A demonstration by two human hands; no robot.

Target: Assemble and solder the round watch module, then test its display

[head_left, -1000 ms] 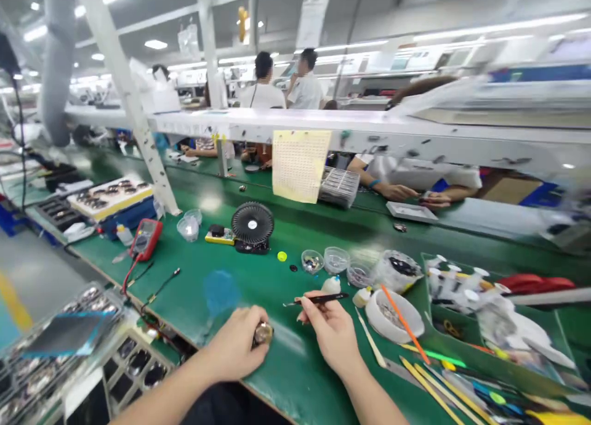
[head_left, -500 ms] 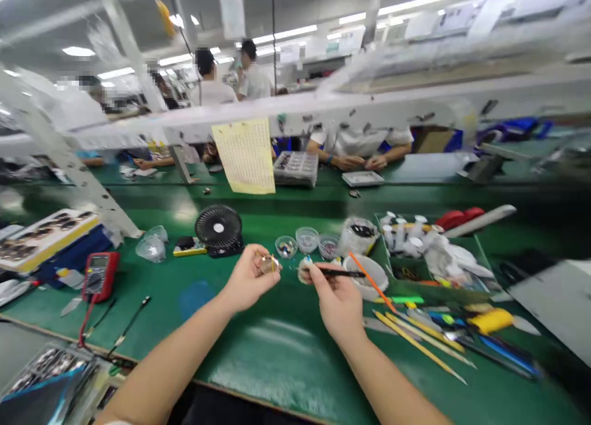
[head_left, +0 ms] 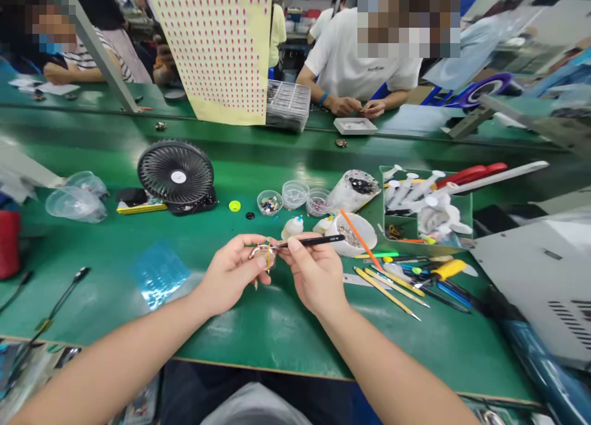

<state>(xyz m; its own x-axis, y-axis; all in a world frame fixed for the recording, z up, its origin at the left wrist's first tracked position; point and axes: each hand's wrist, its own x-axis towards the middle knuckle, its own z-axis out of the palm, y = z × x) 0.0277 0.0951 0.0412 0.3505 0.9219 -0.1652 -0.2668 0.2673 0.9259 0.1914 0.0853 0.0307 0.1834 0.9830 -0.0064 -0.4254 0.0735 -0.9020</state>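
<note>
My left hand point(head_left: 237, 266) is closed around a round metal watch case point(head_left: 264, 256), its fingers at the rim and the thumb across the front. A thin yellow strip crosses the case. In my right hand point(head_left: 318, 271) is a pair of black tweezers point(head_left: 318, 241), pinched between thumb and fingers. The tips point left and reach the edge of the watch case; whether they grip a part there is too small to tell. Just behind my right hand stands a small white bottle point(head_left: 292, 228) with a blue tip.
Behind my hands are small clear cups of parts point(head_left: 270, 202) and a white bowl point(head_left: 369, 231). A black fan point(head_left: 176, 171) stands left, near blue film point(head_left: 159, 274). Pencils point(head_left: 388, 294), tools and a green bin point(head_left: 382, 206) lie right. A co-worker point(head_left: 355, 61) sits opposite.
The view has tilted down and come closer to the bench. My hands were apart; now the tweezers in my right hand meet the watch case in my left.
</note>
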